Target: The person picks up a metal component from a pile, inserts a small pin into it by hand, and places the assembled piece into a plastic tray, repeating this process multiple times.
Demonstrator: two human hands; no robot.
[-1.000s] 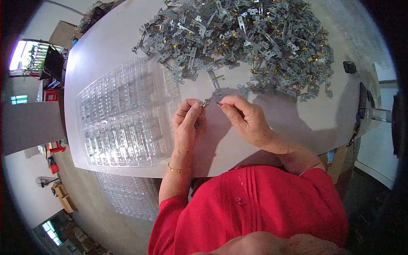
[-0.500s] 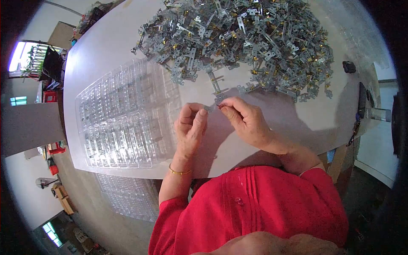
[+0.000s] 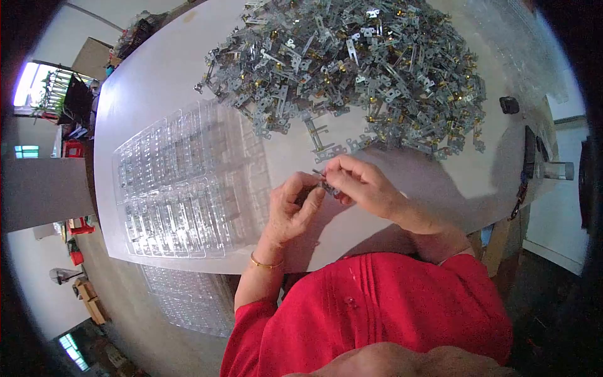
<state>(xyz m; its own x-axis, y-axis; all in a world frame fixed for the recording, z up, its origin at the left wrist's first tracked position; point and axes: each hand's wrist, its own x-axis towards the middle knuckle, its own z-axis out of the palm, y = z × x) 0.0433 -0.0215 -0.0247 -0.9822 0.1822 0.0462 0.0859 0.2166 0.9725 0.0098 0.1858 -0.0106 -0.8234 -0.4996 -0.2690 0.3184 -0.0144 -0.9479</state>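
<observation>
My left hand and my right hand meet over the near part of the table. Between their fingertips is a small metal bracket, partly covered by the fingers. Both hands are closed on it, thumb against fingers. Just beyond them a loose metal bracket lies on the table, with more brackets beside it. Farther back rises a big heap of metal brackets, silver with some brass-coloured parts.
Left of my hands lies a clear plastic tray with rows of slots holding metal parts. More clear trays sit below the table edge. A small black object lies at the right, near a clear cylinder.
My hands have come closer together and moved slightly down and to the right. The bracket between them shows a little more. The view has shifted slightly.
</observation>
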